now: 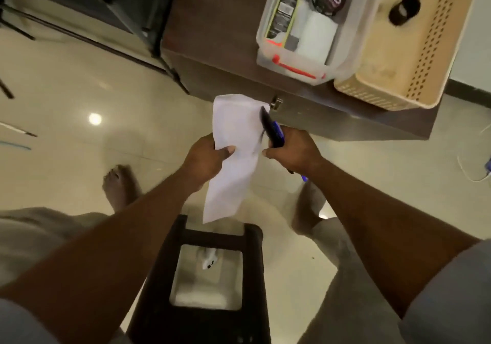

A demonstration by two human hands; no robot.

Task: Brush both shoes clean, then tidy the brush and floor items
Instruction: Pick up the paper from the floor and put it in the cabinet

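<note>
My left hand (206, 155) pinches a white sheet of paper (232, 163) that hangs down over the floor. My right hand (291, 151) is closed around a dark brush with a blue handle (271, 128), its tip resting against the paper's right edge. Both hands are in front of a dark brown cabinet (225, 51). No shoes are in view.
On the cabinet stand a clear plastic box (268, 59) holding a polish tin, a tube and a white roll, and a beige perforated basket (430, 51). A dark stool (212, 277) is below my arms. My bare feet are on the glossy tile floor. A white cable lies at right.
</note>
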